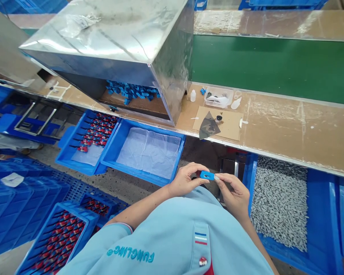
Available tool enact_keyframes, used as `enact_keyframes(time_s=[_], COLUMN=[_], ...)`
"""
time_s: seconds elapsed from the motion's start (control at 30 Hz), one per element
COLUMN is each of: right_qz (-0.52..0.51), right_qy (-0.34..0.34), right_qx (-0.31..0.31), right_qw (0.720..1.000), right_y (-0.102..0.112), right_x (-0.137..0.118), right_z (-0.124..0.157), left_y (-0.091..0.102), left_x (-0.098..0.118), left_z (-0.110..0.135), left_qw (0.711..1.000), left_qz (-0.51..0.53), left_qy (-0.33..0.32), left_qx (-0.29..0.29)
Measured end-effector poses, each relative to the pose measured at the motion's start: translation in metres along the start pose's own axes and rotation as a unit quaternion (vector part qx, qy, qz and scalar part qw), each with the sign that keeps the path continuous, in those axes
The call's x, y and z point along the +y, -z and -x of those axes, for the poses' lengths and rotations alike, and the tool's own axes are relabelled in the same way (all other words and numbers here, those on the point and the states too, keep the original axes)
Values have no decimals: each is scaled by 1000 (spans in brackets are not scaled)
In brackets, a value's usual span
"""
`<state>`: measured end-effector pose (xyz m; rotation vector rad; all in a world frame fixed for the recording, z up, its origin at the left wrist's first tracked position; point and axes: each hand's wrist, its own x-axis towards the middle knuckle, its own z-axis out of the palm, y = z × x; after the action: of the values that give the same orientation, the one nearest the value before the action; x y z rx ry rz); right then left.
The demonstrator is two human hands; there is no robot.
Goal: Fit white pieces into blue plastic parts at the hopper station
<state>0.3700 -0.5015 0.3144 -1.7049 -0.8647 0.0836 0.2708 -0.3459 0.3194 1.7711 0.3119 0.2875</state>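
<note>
My left hand [186,179] pinches a small blue plastic piece [206,175] between thumb and fingers, close to my chest. My right hand [234,193] is closed on a small silvery metal part [217,177] and holds it against the right end of the blue piece. Both hands hover below the workbench edge, in front of my light blue shirt. A blue bin [321,214] full of small grey metal parts [278,202] lies just right of my right hand.
A shiny metal box [117,42] on the brown bench [289,130] holds several blue pieces [132,91]. Small bottles and a clear tray [219,96] stand beside it. Blue trays sit lower left: one lined with white sheet [149,151], others with red-blue items [96,131]. A green conveyor [275,65] runs behind.
</note>
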Motion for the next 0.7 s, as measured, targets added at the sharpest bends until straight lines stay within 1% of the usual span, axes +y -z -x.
enact_keyframes(time_s=[0.23,0.4,0.53,0.7], right_qz=[24,21,16,7], right_qy=[44,67,90,68], right_qx=[-14,-19,-31,-51], right_qw=[999,997,995,996], right_y=[4,5,9,14], right_x=[3,4,2,0], right_z=[2,1,-1,-2], left_y=[2,2,1,-2], left_x=[1,-1,1,1], left_z=[-2,-2,-2,-1], left_qw=[998,996,997,999], left_qz=[-31,-37,-26,-5], left_qy=[-60,-83,-68,-8], left_qx=[3,1,-17,-43])
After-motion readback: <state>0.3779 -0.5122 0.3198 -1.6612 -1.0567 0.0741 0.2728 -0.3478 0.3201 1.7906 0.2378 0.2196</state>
